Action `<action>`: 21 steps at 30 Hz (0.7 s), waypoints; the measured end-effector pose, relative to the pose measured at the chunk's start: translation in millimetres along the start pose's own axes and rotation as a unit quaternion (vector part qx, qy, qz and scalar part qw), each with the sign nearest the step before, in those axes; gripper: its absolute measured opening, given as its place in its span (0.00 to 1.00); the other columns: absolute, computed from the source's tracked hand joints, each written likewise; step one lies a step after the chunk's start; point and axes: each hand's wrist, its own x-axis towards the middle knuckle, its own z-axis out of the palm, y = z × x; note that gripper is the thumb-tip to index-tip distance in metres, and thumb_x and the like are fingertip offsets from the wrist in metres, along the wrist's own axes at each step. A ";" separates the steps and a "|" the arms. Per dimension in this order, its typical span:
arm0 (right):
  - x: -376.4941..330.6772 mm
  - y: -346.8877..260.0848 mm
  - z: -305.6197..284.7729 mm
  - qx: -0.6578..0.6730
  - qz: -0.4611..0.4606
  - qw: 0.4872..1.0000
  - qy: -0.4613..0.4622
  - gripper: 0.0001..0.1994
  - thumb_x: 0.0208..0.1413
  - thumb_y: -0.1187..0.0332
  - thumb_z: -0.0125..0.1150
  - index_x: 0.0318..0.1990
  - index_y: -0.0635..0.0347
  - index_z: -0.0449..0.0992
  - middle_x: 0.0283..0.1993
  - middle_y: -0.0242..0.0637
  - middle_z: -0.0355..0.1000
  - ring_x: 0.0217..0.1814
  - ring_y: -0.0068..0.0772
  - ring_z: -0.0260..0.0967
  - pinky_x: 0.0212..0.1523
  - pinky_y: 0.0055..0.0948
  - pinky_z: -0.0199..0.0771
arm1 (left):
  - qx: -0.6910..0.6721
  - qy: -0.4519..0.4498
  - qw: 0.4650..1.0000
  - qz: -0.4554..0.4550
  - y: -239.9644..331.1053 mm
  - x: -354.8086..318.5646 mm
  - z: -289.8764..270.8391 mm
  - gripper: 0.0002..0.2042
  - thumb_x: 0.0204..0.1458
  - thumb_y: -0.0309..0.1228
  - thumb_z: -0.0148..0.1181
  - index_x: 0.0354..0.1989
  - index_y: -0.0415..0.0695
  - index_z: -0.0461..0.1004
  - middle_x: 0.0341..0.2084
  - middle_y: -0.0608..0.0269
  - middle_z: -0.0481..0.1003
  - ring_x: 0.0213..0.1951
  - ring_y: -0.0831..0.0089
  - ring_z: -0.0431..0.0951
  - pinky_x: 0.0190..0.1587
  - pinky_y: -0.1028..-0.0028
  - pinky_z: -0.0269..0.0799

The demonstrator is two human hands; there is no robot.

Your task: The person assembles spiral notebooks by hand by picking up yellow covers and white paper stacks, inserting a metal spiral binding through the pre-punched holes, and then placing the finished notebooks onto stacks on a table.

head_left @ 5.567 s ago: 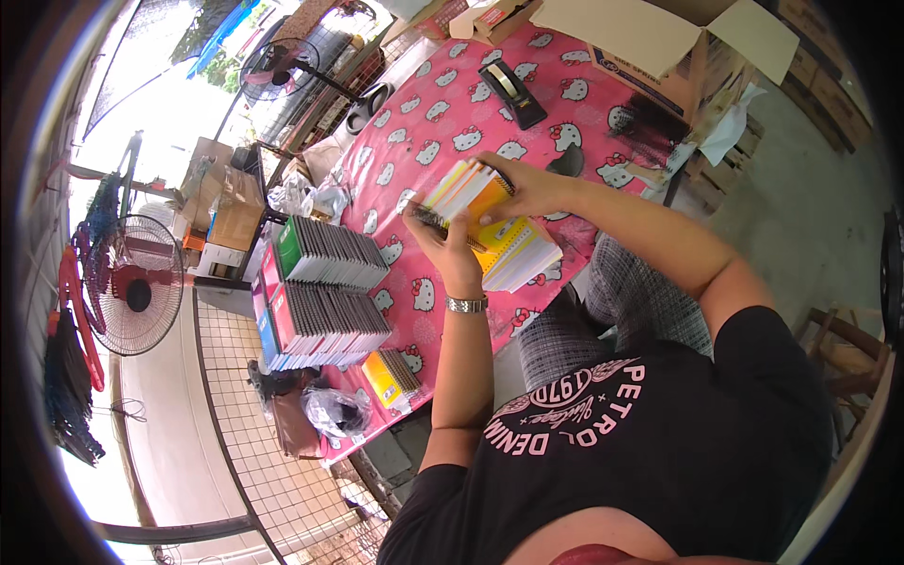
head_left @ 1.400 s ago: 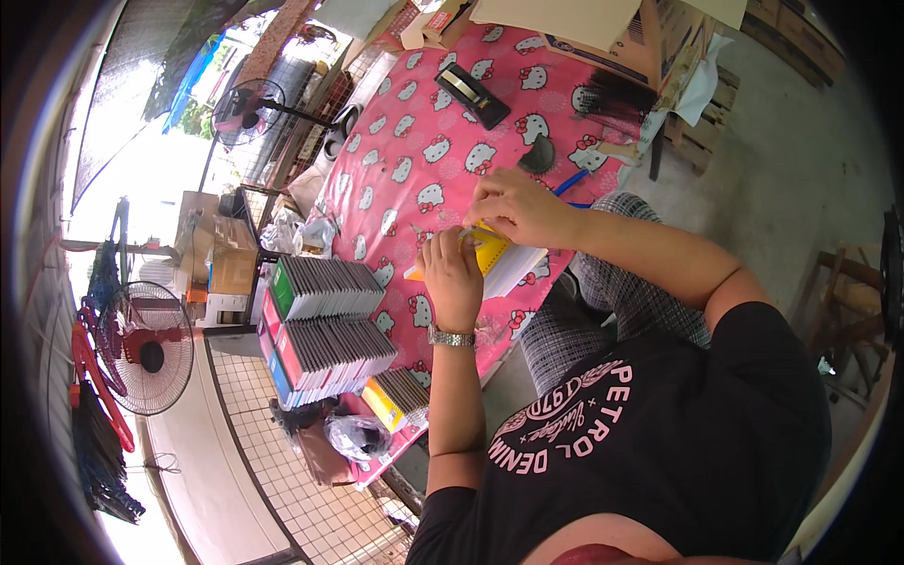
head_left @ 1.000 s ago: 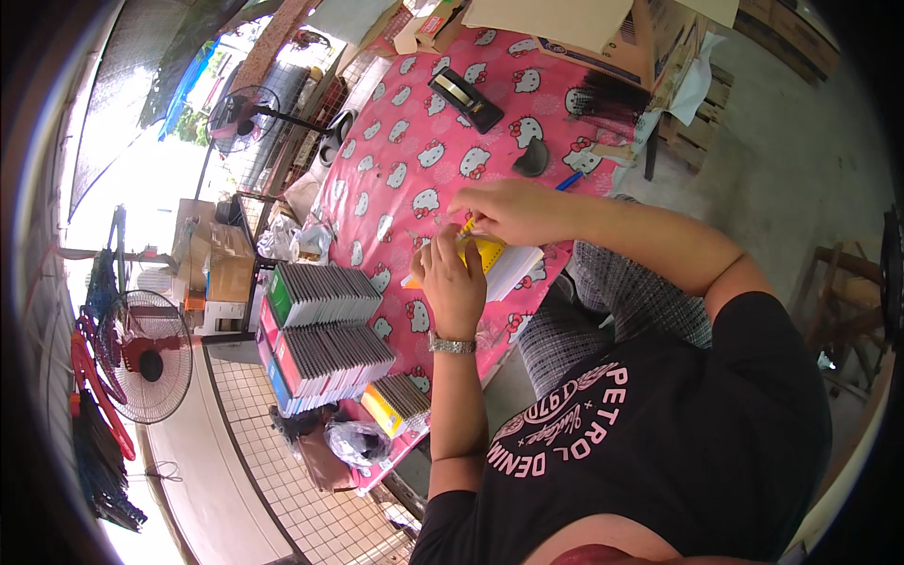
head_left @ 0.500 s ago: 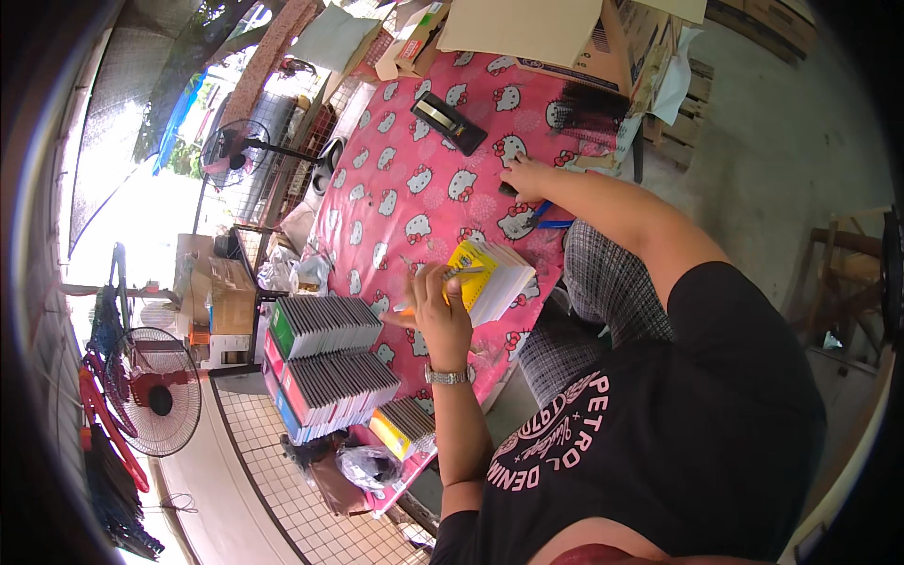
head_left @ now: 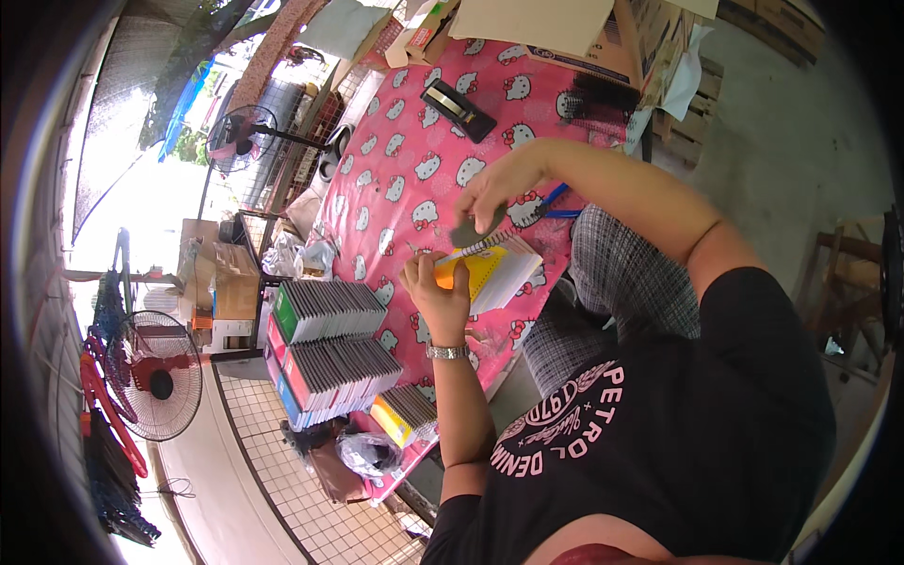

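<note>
A yellow spiral-bound notebook (head_left: 490,273) lies near the front edge of a pink patterned table (head_left: 395,179). My left hand (head_left: 436,292) grips the notebook's left end, thumb on the cover. My right hand (head_left: 499,188) is closed on a dark grey tool (head_left: 466,231) whose tip rests at the notebook's wire spiral. Blue handles (head_left: 556,200) stick out beside that wrist; I cannot tell whether they belong to the same tool.
Rows of finished notebooks (head_left: 330,339) stand on edge at the table's left, with a smaller yellow stack (head_left: 405,419) below. A black dispenser (head_left: 459,108), black wire coils (head_left: 598,99) and a cardboard box (head_left: 565,28) sit at the far end. Fans (head_left: 155,377) stand left.
My right hand reached out to the blue-handled tool on the table, then came back to the notebook's spiral holding a dark tool. My left hand stayed on the notebook.
</note>
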 end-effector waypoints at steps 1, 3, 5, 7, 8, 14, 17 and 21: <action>3.6 -2.3 1.1 -0.126 0.040 0.991 0.001 0.23 0.50 0.68 0.59 0.56 0.62 0.72 0.51 0.34 0.71 0.52 0.26 0.68 0.54 0.27 0.66 | -0.005 0.003 1.000 -0.005 -3.3 -5.1 -1.3 0.14 0.44 0.32 0.69 0.37 0.41 0.74 0.36 0.55 0.70 0.43 0.54 0.68 0.48 0.57 0.64; 7.1 -4.5 -3.0 -0.128 0.020 0.991 -0.014 0.24 0.49 0.68 0.60 0.56 0.61 0.71 0.51 0.34 0.71 0.53 0.25 0.68 0.54 0.27 0.66 | -0.014 0.021 1.000 -0.007 -5.7 -7.4 -5.8 0.15 0.44 0.32 0.69 0.37 0.40 0.73 0.36 0.54 0.70 0.42 0.54 0.69 0.48 0.58 0.65; 11.3 3.9 -2.0 0.137 -0.092 0.985 -0.048 0.25 0.49 0.66 0.62 0.57 0.59 0.71 0.50 0.34 0.71 0.52 0.25 0.67 0.54 0.27 0.65 | -0.029 0.034 0.999 -0.004 -10.5 -5.6 -6.9 0.14 0.46 0.31 0.69 0.39 0.39 0.73 0.34 0.56 0.71 0.37 0.59 0.70 0.42 0.62 0.66; 18.9 7.9 0.9 -0.031 -0.009 0.999 0.024 0.25 0.48 0.65 0.63 0.56 0.60 0.71 0.50 0.33 0.71 0.52 0.24 0.67 0.54 0.27 0.65 | -0.022 0.030 0.999 -0.006 -14.1 -10.7 -9.6 0.14 0.48 0.31 0.69 0.39 0.39 0.74 0.33 0.56 0.71 0.35 0.62 0.71 0.40 0.64 0.66; 23.5 8.0 -3.4 -0.043 -0.013 0.999 0.025 0.25 0.49 0.64 0.63 0.56 0.60 0.71 0.49 0.33 0.71 0.52 0.23 0.68 0.54 0.27 0.65 | -0.012 0.027 1.000 -0.005 -13.1 -10.1 -10.6 0.14 0.48 0.31 0.69 0.39 0.38 0.74 0.33 0.56 0.71 0.35 0.62 0.71 0.40 0.65 0.66; 37.9 2.5 -4.7 -0.240 -0.007 0.971 0.016 0.22 0.51 0.64 0.66 0.53 0.61 0.75 0.51 0.35 0.74 0.52 0.24 0.70 0.53 0.27 0.68 | -0.036 -0.016 0.998 -0.044 -16.2 -6.7 -15.8 0.14 0.48 0.30 0.69 0.39 0.38 0.73 0.34 0.56 0.70 0.33 0.62 0.71 0.36 0.66 0.68; 41.5 11.0 -3.3 0.165 -0.072 0.982 -0.052 0.21 0.52 0.62 0.65 0.53 0.60 0.77 0.51 0.36 0.75 0.52 0.25 0.70 0.54 0.28 0.68 | -0.080 -0.026 0.995 -0.059 -15.4 -1.6 -15.2 0.14 0.48 0.29 0.69 0.39 0.38 0.73 0.34 0.56 0.70 0.33 0.63 0.71 0.35 0.67 0.68; 45.7 5.7 -8.4 -0.104 -0.005 0.994 -0.021 0.23 0.52 0.64 0.62 0.56 0.62 0.73 0.52 0.35 0.73 0.53 0.26 0.70 0.56 0.27 0.67 | -0.084 -0.033 0.994 -0.062 -13.4 -2.6 -15.6 0.14 0.48 0.28 0.69 0.40 0.37 0.72 0.33 0.57 0.70 0.30 0.67 0.71 0.31 0.70 0.69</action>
